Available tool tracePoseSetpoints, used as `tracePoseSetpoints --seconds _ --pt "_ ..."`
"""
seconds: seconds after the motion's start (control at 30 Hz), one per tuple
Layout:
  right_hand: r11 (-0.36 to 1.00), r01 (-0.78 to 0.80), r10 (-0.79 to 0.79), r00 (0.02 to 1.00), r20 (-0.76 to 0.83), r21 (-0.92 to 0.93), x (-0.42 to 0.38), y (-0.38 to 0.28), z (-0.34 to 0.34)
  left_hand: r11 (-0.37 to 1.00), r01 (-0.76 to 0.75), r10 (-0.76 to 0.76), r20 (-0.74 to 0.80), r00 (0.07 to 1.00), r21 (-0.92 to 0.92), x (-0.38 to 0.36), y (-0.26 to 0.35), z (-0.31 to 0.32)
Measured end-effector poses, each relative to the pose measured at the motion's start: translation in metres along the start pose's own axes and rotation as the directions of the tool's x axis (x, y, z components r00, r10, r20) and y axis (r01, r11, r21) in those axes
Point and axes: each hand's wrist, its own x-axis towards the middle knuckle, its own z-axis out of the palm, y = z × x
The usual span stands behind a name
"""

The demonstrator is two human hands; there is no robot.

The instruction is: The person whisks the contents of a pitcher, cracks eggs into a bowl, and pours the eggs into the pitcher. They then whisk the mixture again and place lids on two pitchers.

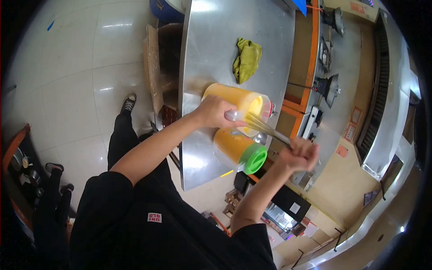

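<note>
My left hand is closed around the handle of a clear pitcher of yellow-orange liquid, on the steel table. Its top is uncovered, and pale yellow liquid shows at the mouth. In my closed right hand is the handle of a wire whisk. The whisk slants down into the pitcher's mouth; its lower end is hidden in there. Close beside stands a second pitcher of orange liquid, with a green lid.
A crumpled yellow-green cloth lies on the steel table. An open cardboard box is below the table edge. Stove burners and an orange frame stand beyond. Another person's legs appear at the lower left.
</note>
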Motion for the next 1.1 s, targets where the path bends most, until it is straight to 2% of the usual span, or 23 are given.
tracePoseSetpoints --seconds 0.1,0.2,0.23,0.27,0.3,0.37,0.4,0.43,0.47,0.5,0.6,0.7,0.77,0.87,0.9,0.97,1.07,1.1 --pt "0.983 0.178 -0.175 0.982 -0.071 0.051 -0.001 -0.017 -0.001 1.000 0.007 -0.007 0.027 1.000 0.020 0.001 -0.003 -0.002" --pt "0.988 -0.143 0.129 0.972 -0.196 -0.055 -0.010 0.069 0.030 0.995 0.098 -0.096 0.096 0.991 -0.012 0.002 0.000 -0.009" --pt "0.989 -0.142 0.131 0.974 -0.183 -0.045 -0.018 0.037 0.017 0.988 0.150 -0.143 0.140 0.980 -0.039 0.000 0.009 -0.008" --pt "0.992 -0.129 0.127 0.985 -0.119 -0.006 -0.007 0.004 0.009 0.999 -0.020 0.021 0.011 1.000 -0.040 0.009 0.013 -0.010" --pt "0.992 -0.109 0.111 0.994 -0.027 0.060 0.014 -0.001 0.012 0.977 -0.211 0.211 -0.127 0.969 0.009 0.026 0.017 -0.017" --pt "0.999 -0.045 0.041 0.953 -0.300 -0.007 0.023 0.032 0.028 0.998 -0.028 0.029 0.023 0.999 -0.064 0.004 0.011 -0.011" --pt "0.997 -0.037 0.000 0.884 -0.468 -0.070 0.011 0.045 0.026 0.994 0.070 -0.062 0.097 0.993 -0.080 -0.006 0.008 -0.009" --pt "0.993 -0.069 0.039 0.959 -0.280 -0.099 0.003 0.065 0.025 0.978 0.180 -0.160 0.180 0.971 -0.101 -0.004 0.008 -0.010" --pt "0.987 -0.090 0.081 0.994 -0.073 -0.132 -0.001 0.075 0.024 0.953 0.283 -0.249 0.255 0.935 -0.106 0.002 0.011 -0.012" --pt "0.983 -0.154 0.154 0.988 0.000 -0.100 0.008 0.055 0.022 0.968 0.223 -0.250 0.359 0.899 0.115 0.010 0.021 -0.025" --pt "0.989 -0.087 0.085 0.996 -0.025 -0.120 0.015 0.010 0.025 0.915 0.362 -0.274 0.383 0.882 -0.180 0.016 0.006 -0.036" --pt "0.993 -0.079 0.083 0.995 0.048 -0.088 0.024 -0.027 0.027 0.990 0.104 -0.093 0.116 0.989 -0.095 0.068 0.071 -0.055" --pt "0.987 -0.064 0.074 0.995 0.063 -0.150 0.024 -0.056 0.031 0.982 -0.185 0.184 0.275 0.944 -0.025 0.106 0.137 -0.037" --pt "0.966 0.057 -0.030 0.994 0.108 -0.252 0.038 -0.073 0.042 0.925 -0.378 0.311 0.495 0.812 0.040 0.132 0.198 -0.004" --pt "0.958 0.109 -0.074 0.988 0.137 -0.267 0.040 -0.078 0.039 0.934 -0.352 0.279 0.497 0.822 0.057 0.136 0.205 0.006" --pt "0.916 0.098 -0.050 0.990 0.133 -0.389 0.048 -0.092 0.038 0.948 -0.299 0.211 0.493 0.844 0.105 0.152 0.213 0.027" --pt "0.874 0.062 0.036 0.981 0.191 -0.482 0.053 -0.096 0.037 0.974 -0.180 0.099 0.452 0.886 0.140 0.158 0.221 0.040" --pt "0.865 0.054 0.068 0.972 0.224 -0.498 0.058 -0.095 0.034 0.972 -0.188 0.115 0.412 0.904 0.140 0.157 0.222 0.046"
